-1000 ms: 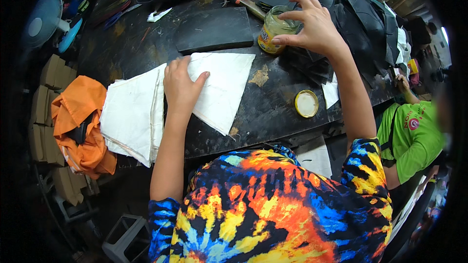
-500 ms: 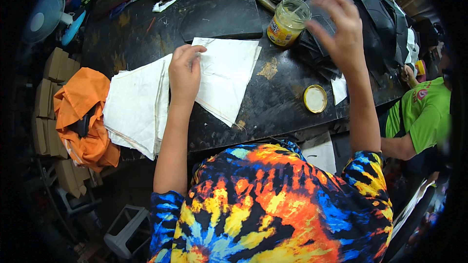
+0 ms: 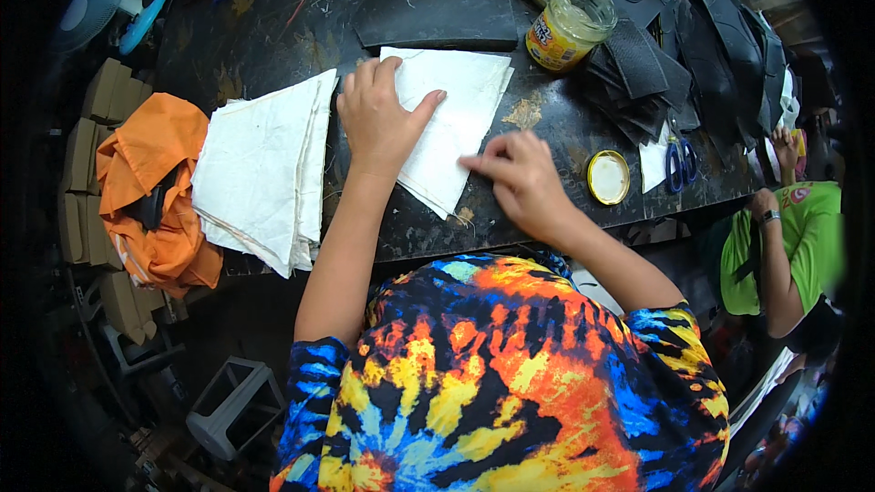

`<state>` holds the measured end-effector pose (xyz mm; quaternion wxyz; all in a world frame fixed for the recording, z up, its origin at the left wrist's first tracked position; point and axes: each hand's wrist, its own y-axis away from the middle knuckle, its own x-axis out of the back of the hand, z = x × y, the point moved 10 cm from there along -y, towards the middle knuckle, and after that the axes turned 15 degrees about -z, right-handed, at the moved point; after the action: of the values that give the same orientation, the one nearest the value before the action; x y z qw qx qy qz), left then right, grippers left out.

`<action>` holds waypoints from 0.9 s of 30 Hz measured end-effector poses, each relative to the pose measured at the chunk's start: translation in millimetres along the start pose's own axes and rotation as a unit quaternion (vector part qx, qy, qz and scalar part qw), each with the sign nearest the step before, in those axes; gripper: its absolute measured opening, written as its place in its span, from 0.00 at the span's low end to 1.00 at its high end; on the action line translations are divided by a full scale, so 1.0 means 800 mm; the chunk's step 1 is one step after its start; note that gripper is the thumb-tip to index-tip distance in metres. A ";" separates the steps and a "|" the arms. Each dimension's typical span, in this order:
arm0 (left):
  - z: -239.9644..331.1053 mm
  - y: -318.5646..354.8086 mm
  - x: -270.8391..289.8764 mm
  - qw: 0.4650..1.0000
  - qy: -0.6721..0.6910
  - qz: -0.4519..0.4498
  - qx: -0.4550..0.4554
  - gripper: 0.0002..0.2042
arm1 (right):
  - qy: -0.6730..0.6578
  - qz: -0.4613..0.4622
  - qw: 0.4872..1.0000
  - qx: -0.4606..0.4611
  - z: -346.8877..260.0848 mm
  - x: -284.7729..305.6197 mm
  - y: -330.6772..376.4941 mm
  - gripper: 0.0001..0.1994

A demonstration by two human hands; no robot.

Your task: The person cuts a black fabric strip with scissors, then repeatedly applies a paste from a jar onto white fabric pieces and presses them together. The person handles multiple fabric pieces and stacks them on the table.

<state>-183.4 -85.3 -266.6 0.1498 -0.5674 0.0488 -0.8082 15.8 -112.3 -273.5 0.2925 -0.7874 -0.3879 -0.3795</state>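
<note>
My left hand (image 3: 381,117) lies with its fingers spread on the upper left part of a stack of white cloth pieces (image 3: 451,118), thumb stretched over the top one. At the stack's right edge my right hand (image 3: 527,178) points its index finger at the cloth; its other fingers are slightly blurred and hold nothing that I can see. A second stack of white cloth pieces (image 3: 264,164) sits left of my left forearm. Beyond my right hand stands an uncapped glass jar (image 3: 570,25) with a yellow label and pale contents. Its round yellow-rimmed lid (image 3: 608,177) lies nearer me.
A dark flat slab (image 3: 437,11) lies behind the cloth. Black textured pieces (image 3: 633,73) are heaped at right, near blue-handled scissors (image 3: 679,164). Orange fabric (image 3: 155,182) bunches at the left edge. A co-worker in a green shirt (image 3: 802,237) is at right.
My right hand has come down from beside the jar to the cloth's right edge. My left hand has spread its fingers over the stack. The blue-handled scissors now show.
</note>
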 end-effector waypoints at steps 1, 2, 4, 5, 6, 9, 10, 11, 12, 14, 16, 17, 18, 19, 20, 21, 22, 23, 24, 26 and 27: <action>-0.001 0.000 -0.001 1.000 0.002 0.000 0.001 0.31 | 0.021 -0.012 0.999 0.027 -0.016 -0.008 0.007 0.23; -0.002 0.001 -0.002 1.000 0.005 -0.001 0.003 0.31 | 0.036 -0.022 0.998 0.050 -0.031 -0.015 0.013 0.23; -0.004 0.001 -0.005 1.000 0.010 -0.004 0.004 0.31 | 0.026 -0.069 0.994 0.085 -0.052 -0.028 0.022 0.22; -0.004 0.001 -0.004 1.000 0.013 0.001 0.000 0.32 | -0.013 -0.074 0.992 0.100 -0.055 -0.025 0.022 0.22; -0.005 0.000 -0.005 1.000 0.007 -0.001 -0.001 0.32 | -0.050 -0.087 0.989 0.110 -0.053 -0.023 0.019 0.22; -0.004 0.000 -0.005 1.000 0.002 0.008 -0.009 0.33 | -0.104 -0.040 0.991 0.068 -0.016 0.015 0.001 0.22; -0.005 0.000 -0.006 1.000 0.007 0.003 -0.006 0.33 | -0.111 -0.013 0.993 0.048 0.001 0.031 -0.007 0.22; -0.006 0.000 -0.007 1.000 0.012 -0.001 -0.007 0.33 | -0.052 0.044 0.998 0.009 0.019 0.050 -0.014 0.23; -0.006 0.000 -0.008 1.000 0.008 -0.004 -0.005 0.34 | 0.018 0.047 0.998 -0.038 0.034 0.056 -0.023 0.23; -0.005 0.000 -0.006 1.000 0.001 -0.001 -0.008 0.34 | 0.109 0.010 0.992 -0.057 0.032 0.044 -0.028 0.23; -0.004 0.000 -0.005 1.000 0.001 -0.001 -0.009 0.34 | 0.132 -0.016 0.991 0.022 -0.003 0.026 -0.014 0.21; -0.005 0.000 -0.006 1.000 0.004 -0.008 -0.006 0.34 | 0.118 -0.024 0.988 0.093 -0.026 0.019 -0.003 0.21; -0.005 0.000 -0.005 1.000 0.005 -0.008 -0.005 0.33 | 0.052 -0.081 0.989 0.110 -0.033 0.005 0.004 0.22; -0.006 0.000 -0.006 1.000 0.010 -0.012 -0.001 0.33 | 0.019 -0.091 0.989 0.119 -0.034 0.003 0.006 0.22; -0.007 0.000 -0.006 1.000 0.015 -0.017 0.003 0.32 | -0.016 -0.100 0.987 0.128 -0.034 0.003 0.009 0.23; -0.006 -0.001 -0.006 1.000 0.015 -0.017 0.000 0.32 | 0.012 -0.080 0.992 0.100 -0.023 0.009 0.006 0.26; -0.005 -0.001 -0.005 1.000 0.014 -0.018 -0.003 0.32 | 0.038 -0.060 0.995 0.072 -0.007 0.017 -0.002 0.29; -0.005 -0.001 -0.005 1.000 0.013 -0.018 -0.006 0.33 | 0.096 -0.052 0.993 0.044 0.008 0.021 -0.011 0.29; -0.005 -0.001 -0.005 1.000 0.011 -0.021 -0.009 0.33 | 0.141 -0.049 0.989 0.004 0.028 0.024 -0.024 0.29; -0.004 -0.002 -0.007 0.999 0.011 -0.028 -0.014 0.34 | 0.195 -0.041 0.980 -0.027 0.058 0.034 -0.039 0.27; -0.003 -0.002 -0.006 1.000 0.010 -0.020 -0.019 0.35 | 0.219 -0.026 0.975 -0.037 0.069 0.039 -0.047 0.27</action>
<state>-184.6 -82.8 -271.9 0.1221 -0.5633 0.0538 -0.8154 17.9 -39.1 -271.5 0.3307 -0.6852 -0.3206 -0.5642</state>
